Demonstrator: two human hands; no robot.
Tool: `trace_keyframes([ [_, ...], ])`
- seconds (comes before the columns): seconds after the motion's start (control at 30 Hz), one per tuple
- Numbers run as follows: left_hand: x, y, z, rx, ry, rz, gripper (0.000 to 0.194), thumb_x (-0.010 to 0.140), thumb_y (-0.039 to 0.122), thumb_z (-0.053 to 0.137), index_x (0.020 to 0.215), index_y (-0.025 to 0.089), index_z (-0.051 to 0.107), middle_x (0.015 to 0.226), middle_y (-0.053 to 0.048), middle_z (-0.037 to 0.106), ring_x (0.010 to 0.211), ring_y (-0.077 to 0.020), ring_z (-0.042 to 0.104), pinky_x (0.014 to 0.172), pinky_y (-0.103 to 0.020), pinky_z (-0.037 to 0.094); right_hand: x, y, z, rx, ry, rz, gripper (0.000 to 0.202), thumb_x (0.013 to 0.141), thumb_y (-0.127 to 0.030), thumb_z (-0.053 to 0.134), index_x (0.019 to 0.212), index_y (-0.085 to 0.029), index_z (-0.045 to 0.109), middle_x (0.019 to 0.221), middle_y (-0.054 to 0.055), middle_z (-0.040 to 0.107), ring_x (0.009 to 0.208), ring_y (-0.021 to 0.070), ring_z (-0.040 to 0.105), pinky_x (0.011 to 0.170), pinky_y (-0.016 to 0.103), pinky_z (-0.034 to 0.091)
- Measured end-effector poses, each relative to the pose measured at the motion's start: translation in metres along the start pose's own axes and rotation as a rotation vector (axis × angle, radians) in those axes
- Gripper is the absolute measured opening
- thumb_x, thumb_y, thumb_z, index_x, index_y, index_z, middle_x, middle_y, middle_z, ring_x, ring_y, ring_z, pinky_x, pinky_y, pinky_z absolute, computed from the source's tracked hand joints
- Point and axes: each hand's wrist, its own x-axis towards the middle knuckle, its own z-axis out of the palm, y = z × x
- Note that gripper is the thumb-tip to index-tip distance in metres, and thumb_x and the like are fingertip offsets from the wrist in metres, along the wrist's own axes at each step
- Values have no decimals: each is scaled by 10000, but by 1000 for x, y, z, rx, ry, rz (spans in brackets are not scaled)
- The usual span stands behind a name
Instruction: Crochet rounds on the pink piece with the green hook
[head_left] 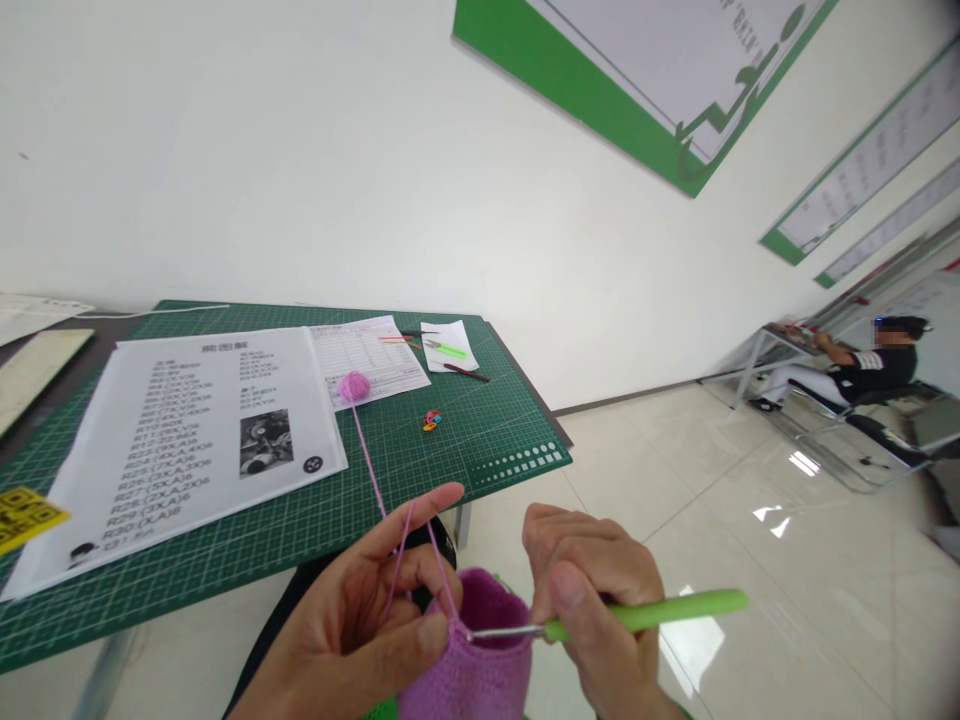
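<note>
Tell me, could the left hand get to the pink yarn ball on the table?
Probably yes: nothing tall stands between the left hand and the pink yarn ball, just green mat and yarn strand. But the hand's fingers pinch the pink crochet piece, so they'd likely let go first.

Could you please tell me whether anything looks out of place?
Nothing stands out: the pink yarn ball sits on a sheet, its strand runs untangled to the left hand, and the pink crochet piece shows no visible damage.
</note>
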Motion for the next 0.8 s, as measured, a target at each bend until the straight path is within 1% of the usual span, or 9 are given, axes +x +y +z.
trace_keyframes([
  [0.1, 1, -3, 0, -36, -24, -11, 583, 660, 266, 855, 1209, 314, 665, 677, 9, 688, 546, -108, 551, 493, -198, 377, 0, -1, 2, 44, 22, 25, 454, 945, -295, 446, 507, -175, 423, 402, -56, 336, 390, 67, 306, 457, 260, 273],
  [0.17, 1, -4, 1, -36, -40, -14, 589, 657, 270, 858, 1212, 310, 664, 664, 14, 678, 533, -102, 545, 483, -195, 361, 2, -2, 4, -27, 31, -8, 445, 948, -298, 455, 522, -172, 440, 420, -51, 362, 407, 68, 329, 461, 258, 272],
  [0.23, 1, -3, 1, -27, -43, -11, 593, 650, 272, 865, 1209, 305, 669, 652, 16, 674, 526, -97, 546, 483, -191, 362, 4, -3, 6, -151, 14, -78, 411, 949, -272, 441, 552, -170, 467, 445, -41, 401, 427, 76, 357, 474, 265, 288],
  [0.33, 0, -3, 1, -43, -7, -7, 593, 657, 257, 860, 1213, 321, 663, 684, 14, 685, 568, -105, 581, 522, -187, 406, 5, 1, 9, -346, -36, -239, 341, 935, -197, 412, 608, -168, 501, 476, -21, 482, 437, 87, 384, 490, 282, 312],
  [0.43, -1, -4, 0, -47, 22, 12, 598, 677, 242, 845, 1230, 340, 640, 721, 12, 699, 598, -123, 616, 548, -201, 440, 5, 8, 12, -459, -37, -321, 304, 940, -204, 416, 676, -156, 559, 526, 8, 564, 472, 106, 447, 508, 289, 350],
  [0.53, 0, -7, 0, -26, 36, 47, 606, 720, 232, 811, 1271, 363, 593, 782, 0, 727, 635, -140, 641, 588, -229, 481, 5, 11, 15, -439, -33, -296, 308, 966, -263, 410, 788, -131, 623, 615, 39, 641, 540, 124, 539, 553, 292, 406],
  [0.6, 1, -9, 1, 22, 61, 73, 614, 735, 240, 799, 1290, 375, 572, 815, -11, 736, 663, -155, 658, 614, -248, 509, 5, 11, 17, -379, -40, -237, 336, 982, -289, 394, 814, -134, 640, 642, 34, 658, 571, 121, 571, 569, 281, 421],
  [0.7, 2, -10, 5, 88, 122, 128, 592, 708, 260, 821, 1253, 366, 615, 716, 10, 710, 619, -135, 644, 595, -211, 516, 3, 9, 18, -316, -31, -158, 334, 981, -292, 397, 813, -156, 652, 633, 16, 651, 574, 112, 570, 558, 264, 416],
  [0.8, 1, -10, 10, 46, 189, 164, 562, 660, 243, 853, 1182, 357, 677, 702, 27, 720, 598, -119, 634, 580, -171, 528, -1, 9, 18, -313, 24, -175, 327, 982, -288, 387, 831, -166, 651, 637, 19, 650, 552, 115, 542, 547, 273, 409],
])
